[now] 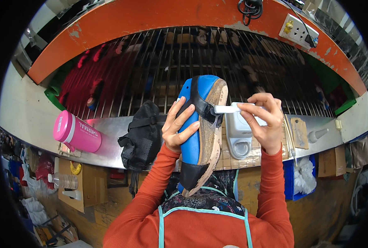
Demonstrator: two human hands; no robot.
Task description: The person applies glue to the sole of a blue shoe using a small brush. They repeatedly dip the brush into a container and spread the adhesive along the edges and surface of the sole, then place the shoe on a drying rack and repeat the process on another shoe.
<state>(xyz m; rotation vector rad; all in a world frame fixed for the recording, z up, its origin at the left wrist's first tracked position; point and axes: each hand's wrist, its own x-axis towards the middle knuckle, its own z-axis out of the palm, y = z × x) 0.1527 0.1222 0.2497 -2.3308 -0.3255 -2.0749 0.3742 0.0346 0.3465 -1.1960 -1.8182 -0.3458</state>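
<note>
A cork-soled sandal (211, 144) with black straps is mounted on a blue shoe last (189, 144), toe end pointing away from me. My left hand (178, 128) wraps around the left side of the last, fingers spread over the blue surface near the upper strap. Between the thumb and fingertips of my right hand (265, 118) is a slim white applicator (228, 109). Its left tip meets the black strap (204, 108) beside the cork edge; exact contact is hard to make out. Below that hand, a white plastic container (238, 130) with a round cup stands on a brownish mat.
A pink thermal bottle (83, 134) and a black mesh bag (140, 138) lie to the left on the metal ledge (111, 124). Dark bars span the recess under an orange frame (151, 16). Thin sticks (289, 138) and a white nozzle (317, 135) are at right, above a blue bin (289, 182).
</note>
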